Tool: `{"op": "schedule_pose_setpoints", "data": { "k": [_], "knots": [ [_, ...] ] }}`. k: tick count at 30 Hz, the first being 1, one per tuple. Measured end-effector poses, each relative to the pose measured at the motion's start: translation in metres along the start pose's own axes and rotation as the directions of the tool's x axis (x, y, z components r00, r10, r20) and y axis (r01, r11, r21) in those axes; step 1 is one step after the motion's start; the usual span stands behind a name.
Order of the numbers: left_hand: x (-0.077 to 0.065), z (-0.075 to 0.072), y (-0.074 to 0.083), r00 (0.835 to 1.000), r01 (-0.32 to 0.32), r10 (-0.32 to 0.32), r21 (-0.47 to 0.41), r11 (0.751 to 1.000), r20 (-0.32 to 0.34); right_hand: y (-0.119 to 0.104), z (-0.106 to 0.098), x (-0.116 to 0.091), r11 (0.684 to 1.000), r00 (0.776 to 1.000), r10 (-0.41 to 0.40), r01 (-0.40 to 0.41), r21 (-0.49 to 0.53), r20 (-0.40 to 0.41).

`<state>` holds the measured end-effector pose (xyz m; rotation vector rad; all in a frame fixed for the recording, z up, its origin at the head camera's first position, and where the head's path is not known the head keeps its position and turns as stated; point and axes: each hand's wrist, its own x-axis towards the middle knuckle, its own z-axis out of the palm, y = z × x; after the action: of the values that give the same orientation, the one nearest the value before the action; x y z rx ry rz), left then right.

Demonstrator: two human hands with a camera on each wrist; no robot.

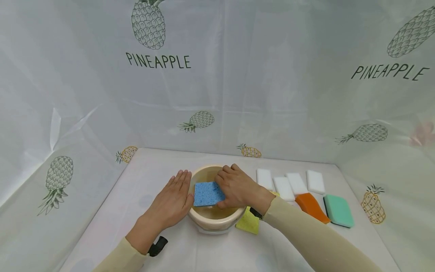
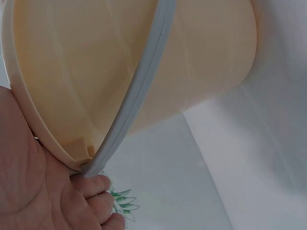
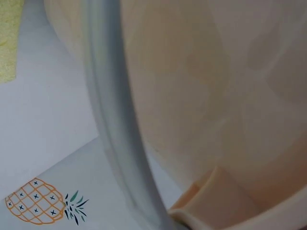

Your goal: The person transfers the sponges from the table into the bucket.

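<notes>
A cream bucket (image 1: 217, 225) stands on the table with its grey handle (image 2: 132, 91) lowered at the near side. Over its opening, my right hand (image 1: 236, 187) grips a blue sponge (image 1: 208, 194) by the right end, thumb at the near edge. My left hand (image 1: 173, 200) rests against the left part of the rim, its fingers straight and close together. In the left wrist view its palm lies along the rim beside the handle joint. The right wrist view takes in the bucket wall and handle, while the right hand itself is out of sight there.
Right of the bucket lie several white sponges (image 1: 284, 188), an orange sponge (image 1: 312, 207) and a mint-green sponge (image 1: 338, 210) with a dark underside. A yellow sponge (image 1: 248, 223) sits close to the bucket, partly under the right forearm. Pineapple-printed sheeting (image 1: 272, 94) walls in the table.
</notes>
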<state>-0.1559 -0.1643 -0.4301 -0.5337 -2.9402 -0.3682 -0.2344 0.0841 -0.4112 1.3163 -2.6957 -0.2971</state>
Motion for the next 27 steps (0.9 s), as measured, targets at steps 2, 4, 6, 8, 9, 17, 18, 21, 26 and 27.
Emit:
{"op": "schedule_pose_setpoints", "data": {
  "k": [2,4,6,8,9,17,18,21,26,27],
  "knots": [
    [0.0,0.0002,0.0,1.0,0.0,0.0,0.002,1.0,0.0,-0.0005,-0.0006,0.0002,1.0,1.0,-0.006,0.006,-0.004,0.003],
    [0.0001,0.0003,0.0001,1.0,0.001,-0.001,0.004,1.0,-0.002,-0.0014,-0.0008,0.0007,1.0,1.0,-0.012,0.012,-0.002,0.009],
    [0.0001,0.0004,0.0001,1.0,0.002,-0.002,0.005,1.0,-0.004,-0.0022,-0.0008,0.0013,1.0,1.0,-0.018,0.018,-0.004,0.015],
    [0.0001,0.0005,0.0002,1.0,0.002,-0.002,0.004,1.0,-0.007,-0.003,-0.0006,0.0019,1.0,1.0,-0.019,0.019,-0.006,0.02],
    [0.0001,0.0006,0.0002,1.0,0.002,-0.002,0.002,1.0,-0.008,-0.0033,-0.0004,0.002,1.0,1.0,-0.019,0.019,-0.007,0.021],
    [0.0004,0.0001,0.0005,1.0,0.011,-0.011,-0.008,1.0,-0.003,-0.004,0.0004,0.003,1.0,0.999,-0.026,0.026,-0.003,0.02],
    [0.0004,0.0,0.0007,1.0,0.011,-0.011,-0.011,1.0,-0.002,-0.004,0.0003,0.003,1.0,1.0,-0.027,0.027,-0.004,0.015],
    [0.0006,-0.0006,0.0009,1.0,0.012,-0.012,-0.018,1.0,-0.003,-0.004,0.0002,0.0026,0.999,1.0,-0.032,0.032,-0.006,-0.001],
    [0.0002,-0.0011,0.001,1.0,0.01,-0.01,-0.025,1.0,0.0,-0.0038,0.0008,0.0024,0.999,0.999,-0.037,0.037,-0.003,-0.006],
    [0.0002,-0.001,0.0008,1.0,0.01,-0.01,-0.023,1.0,0.001,-0.0037,0.0009,0.0024,0.999,0.999,-0.037,0.037,0.001,-0.003]
  ]
}}
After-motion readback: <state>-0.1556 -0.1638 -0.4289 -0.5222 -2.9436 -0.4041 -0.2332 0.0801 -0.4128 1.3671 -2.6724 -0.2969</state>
